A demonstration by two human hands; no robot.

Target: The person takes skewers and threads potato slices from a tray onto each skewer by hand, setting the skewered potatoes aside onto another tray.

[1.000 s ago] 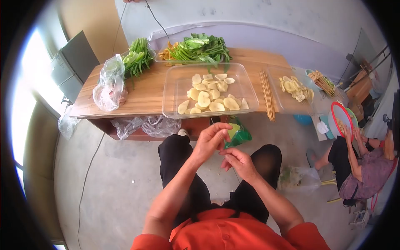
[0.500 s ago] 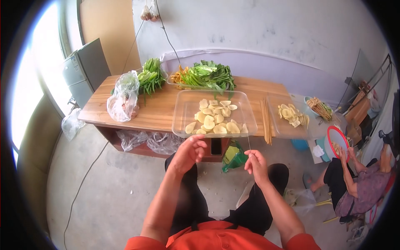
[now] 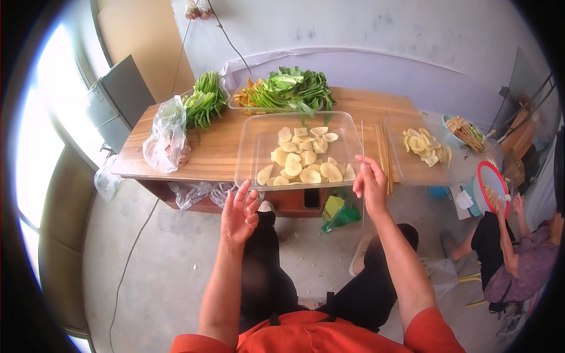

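Observation:
In the head view, my right hand (image 3: pixel 371 183) pinches a thin skewer (image 3: pixel 362 138), which stands nearly upright with nothing threaded on it that I can see. My left hand (image 3: pixel 239 217) hangs just off the table's front edge, palm up, fingers spread and bare. Between and beyond the two hands lies a clear plastic tray (image 3: pixel 242 138) holding many pale potato slices (image 3: pixel 292 165). A bundle of bare wooden skewers (image 3: pixel 385 156) lies to the right of that tray.
More slices sit in a second clear tray (image 3: pixel 402 170) on the right. Leafy greens (image 3: pixel 297 91), green stalks (image 3: pixel 203 106) and a plastic bag (image 3: pixel 165 138) stand along the wooden table (image 3: pixel 215 156). At the far right, a seated person's hands are at a red-rimmed basin (image 3: pixel 481 182).
My left hand has moved left and opened outward, away from the tray's front. My right hand has risen to the tray's right corner with the skewer. The view has shifted slightly.

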